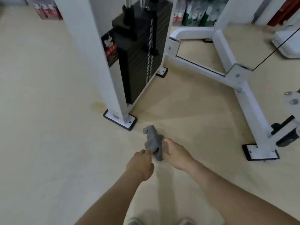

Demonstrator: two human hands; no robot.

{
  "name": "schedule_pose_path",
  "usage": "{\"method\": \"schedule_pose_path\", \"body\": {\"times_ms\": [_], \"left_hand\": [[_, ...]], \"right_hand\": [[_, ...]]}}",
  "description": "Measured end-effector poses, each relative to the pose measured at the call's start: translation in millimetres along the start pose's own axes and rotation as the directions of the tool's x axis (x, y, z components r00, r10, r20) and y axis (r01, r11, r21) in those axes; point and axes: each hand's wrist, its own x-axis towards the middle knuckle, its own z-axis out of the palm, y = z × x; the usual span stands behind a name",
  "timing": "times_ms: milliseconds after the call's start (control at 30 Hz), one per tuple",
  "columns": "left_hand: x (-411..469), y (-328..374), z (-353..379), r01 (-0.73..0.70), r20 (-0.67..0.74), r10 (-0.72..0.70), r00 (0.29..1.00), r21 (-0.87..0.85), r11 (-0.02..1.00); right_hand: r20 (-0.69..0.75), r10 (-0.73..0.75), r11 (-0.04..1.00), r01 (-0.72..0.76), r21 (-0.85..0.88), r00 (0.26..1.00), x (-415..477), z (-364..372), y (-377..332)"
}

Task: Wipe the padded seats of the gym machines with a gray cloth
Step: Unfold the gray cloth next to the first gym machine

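A crumpled gray cloth [153, 140] hangs in the air between my two hands, low in the middle of the view above the beige floor. My left hand [140, 164] pinches its lower edge with closed fingers. My right hand [176, 154] grips the cloth's right side, thumb pointing up. A white gym machine with a black weight stack [139, 51] stands just ahead. No padded seat shows clearly; a white pad-like shape [287, 41] sits at the far right edge, blurred.
The machine's white upright post [90, 51] ends in a floor plate [120, 120] close ahead of the cloth. White frame bars [240, 82] run across the floor at right, ending in another foot plate [260, 153]. A thin black cable [276, 47] crosses top right. Open floor lies to the left.
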Motion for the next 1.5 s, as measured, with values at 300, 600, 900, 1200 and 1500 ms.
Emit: {"method": "schedule_pose_path", "body": {"times_ms": [300, 600, 900, 1200, 1500], "left_hand": [[112, 0, 44, 0.135, -0.199, -0.225, 0.954, -0.387, 0.912], [87, 9, -8, 0.155, -0.124, -0.219, 0.968, -0.395, 0.905], [-56, 82, -145, -0.259, -0.397, -0.118, 0.91, -0.767, 0.587], [-291, 190, -311, -0.519, -0.339, 0.395, 0.854, -0.607, 0.601], [-444, 285, -423, -0.548, -0.363, 0.464, 0.808, -0.172, 0.819]], "right_hand": [[-0.197, 0.073, 0.987, -0.042, 0.157, 0.978, 108, 78, 47], [-0.15, 0.189, 0.982, -0.184, 0.046, 0.97, 81, 29, 18], [-0.064, 0.073, 0.489, 0.02, 0.872, 0.995, -54, -97, -65], [0.001, -0.172, 0.122, 0.02, 0.992, 0.985, -286, -267, -150], [-0.012, -0.254, 0.863, 0.233, 0.448, 0.967, -500, -384, -188]]}}
